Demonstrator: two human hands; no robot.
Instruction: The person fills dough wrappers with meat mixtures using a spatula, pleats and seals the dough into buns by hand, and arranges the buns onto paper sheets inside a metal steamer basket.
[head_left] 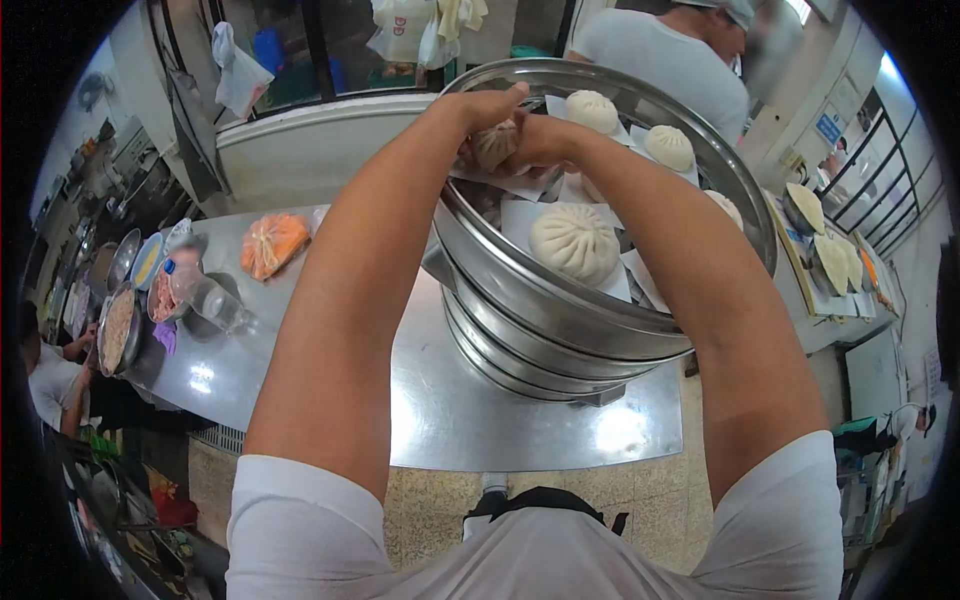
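A pleated steamed bun (496, 146) is between my two hands at the left side of the top steamer tray (468, 240). My left hand (482, 108) wraps its far and left side, thumb stretched out above. My right hand (543, 142) closes on the bun's right side, its fingertips partly hidden. Under the bun lies a white paper square (515, 186); whether they touch I cannot tell. A large pleated bun (575, 243) sits on paper nearest me. Farther back are another bun (591, 111) and one to its right (669, 147). My right forearm hides part of the tray.
Several metal steamer tiers (540, 350) are stacked on the steel table (440, 420). To the left lie an orange-filled plastic bag (274, 245), a clear bottle (215, 303) and bowls of filling (120, 330). A person in white (665, 60) stands behind the steamer; another is far left.
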